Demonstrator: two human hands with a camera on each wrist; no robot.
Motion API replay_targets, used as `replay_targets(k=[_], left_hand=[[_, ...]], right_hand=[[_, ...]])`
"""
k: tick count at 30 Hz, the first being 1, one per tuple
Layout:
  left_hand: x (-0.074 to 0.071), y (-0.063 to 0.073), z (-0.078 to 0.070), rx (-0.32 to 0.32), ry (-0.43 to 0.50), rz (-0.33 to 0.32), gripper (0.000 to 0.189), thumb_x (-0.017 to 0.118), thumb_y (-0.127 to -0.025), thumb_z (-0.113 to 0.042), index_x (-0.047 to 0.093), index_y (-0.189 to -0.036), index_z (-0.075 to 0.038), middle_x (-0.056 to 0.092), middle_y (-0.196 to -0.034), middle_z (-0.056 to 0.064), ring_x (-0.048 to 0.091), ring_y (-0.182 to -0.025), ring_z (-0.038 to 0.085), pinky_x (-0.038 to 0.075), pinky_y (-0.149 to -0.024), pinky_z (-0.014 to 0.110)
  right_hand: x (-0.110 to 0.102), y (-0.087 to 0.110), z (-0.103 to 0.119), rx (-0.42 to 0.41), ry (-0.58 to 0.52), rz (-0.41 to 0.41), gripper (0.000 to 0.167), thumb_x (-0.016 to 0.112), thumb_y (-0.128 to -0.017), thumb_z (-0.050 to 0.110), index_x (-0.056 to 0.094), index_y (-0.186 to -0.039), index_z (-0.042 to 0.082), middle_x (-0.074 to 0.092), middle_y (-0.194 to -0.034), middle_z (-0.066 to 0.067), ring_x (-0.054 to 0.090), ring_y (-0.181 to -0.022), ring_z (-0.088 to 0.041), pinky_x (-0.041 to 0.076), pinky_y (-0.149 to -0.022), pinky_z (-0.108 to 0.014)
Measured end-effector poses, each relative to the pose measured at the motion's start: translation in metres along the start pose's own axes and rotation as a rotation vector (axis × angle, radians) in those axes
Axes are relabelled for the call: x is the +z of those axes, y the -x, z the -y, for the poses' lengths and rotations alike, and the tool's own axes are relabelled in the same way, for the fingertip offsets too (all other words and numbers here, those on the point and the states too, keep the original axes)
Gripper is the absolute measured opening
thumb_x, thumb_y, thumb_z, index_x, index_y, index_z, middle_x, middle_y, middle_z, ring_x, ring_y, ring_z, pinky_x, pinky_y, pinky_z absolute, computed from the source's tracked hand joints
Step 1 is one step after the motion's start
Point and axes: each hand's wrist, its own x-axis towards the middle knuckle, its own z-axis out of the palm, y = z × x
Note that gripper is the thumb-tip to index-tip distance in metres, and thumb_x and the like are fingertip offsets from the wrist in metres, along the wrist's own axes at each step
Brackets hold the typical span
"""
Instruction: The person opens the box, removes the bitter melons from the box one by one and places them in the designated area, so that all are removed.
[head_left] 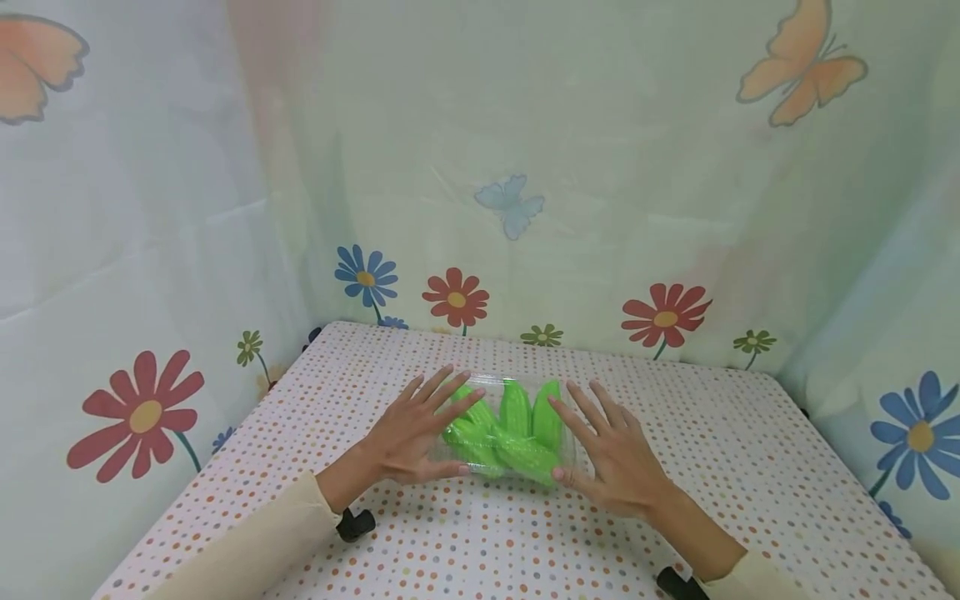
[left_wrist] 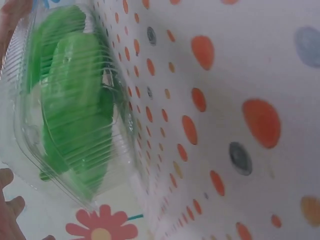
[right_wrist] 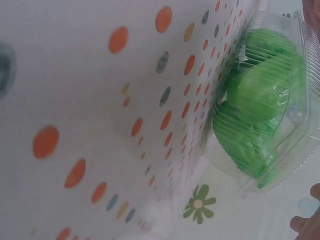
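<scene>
A clear plastic clamshell box (head_left: 483, 382) lies on the dotted table, its lid appearing closed. Inside it are several bright green, ribbed pieces (head_left: 517, 412) shaped like long vegetables. My left hand (head_left: 412, 433) is at the box's left side, fingers spread and straight. On the other side, my right hand (head_left: 618, 458) also has its fingers spread, their tips by the right edge. Whether the fingertips touch the plastic is hard to tell. Both wrist views show the box (left_wrist: 75, 110) side-on, with only a few fingertips at the frame's edge.
The table (head_left: 480, 542) wears a white cover with coloured dots. Fabric walls (head_left: 585, 208) with printed flowers and butterflies rise behind it and on both sides. Black wrist straps (head_left: 356, 525) sit by the cream sleeves (head_left: 255, 542).
</scene>
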Motion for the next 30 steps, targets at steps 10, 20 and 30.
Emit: replay_targets(k=[10, 20, 30], left_hand=[[0.008, 0.006, 0.007, -0.117, 0.221, -0.040, 0.109, 0.043, -0.085, -0.084, 0.010, -0.165, -0.017, 0.016, -0.170, 0.010, 0.018, -0.154, 0.038, 0.026, -0.119, 0.062], [0.012, 0.016, 0.018, -0.312, 0.495, -0.006, 0.118, 0.070, -0.082, -0.063, -0.002, -0.165, -0.020, 0.005, -0.171, 0.010, 0.012, -0.156, 0.033, 0.028, -0.116, 0.065], [0.017, 0.024, 0.026, -0.481, 0.837, 0.123, 0.111, 0.070, -0.088, -0.054, -0.002, -0.164, -0.018, 0.021, -0.168, 0.013, 0.022, -0.153, 0.039, 0.021, -0.119, 0.065]], right_hand=[[0.011, 0.006, 0.001, 0.138, -0.191, 0.058, 0.102, 0.070, -0.088, 0.054, 0.015, -0.164, 0.014, 0.017, -0.168, -0.020, 0.018, -0.149, -0.053, 0.032, -0.101, -0.081], [0.014, 0.006, -0.009, 0.254, -0.404, 0.131, 0.102, 0.070, -0.091, 0.047, 0.010, -0.163, 0.006, 0.011, -0.167, -0.027, 0.010, -0.149, -0.056, 0.015, -0.107, -0.083], [0.013, 0.005, -0.014, 0.417, -0.801, 0.277, 0.102, 0.067, -0.095, 0.033, -0.004, -0.161, 0.000, -0.004, -0.164, -0.033, 0.012, -0.143, -0.065, 0.021, -0.108, -0.081]])
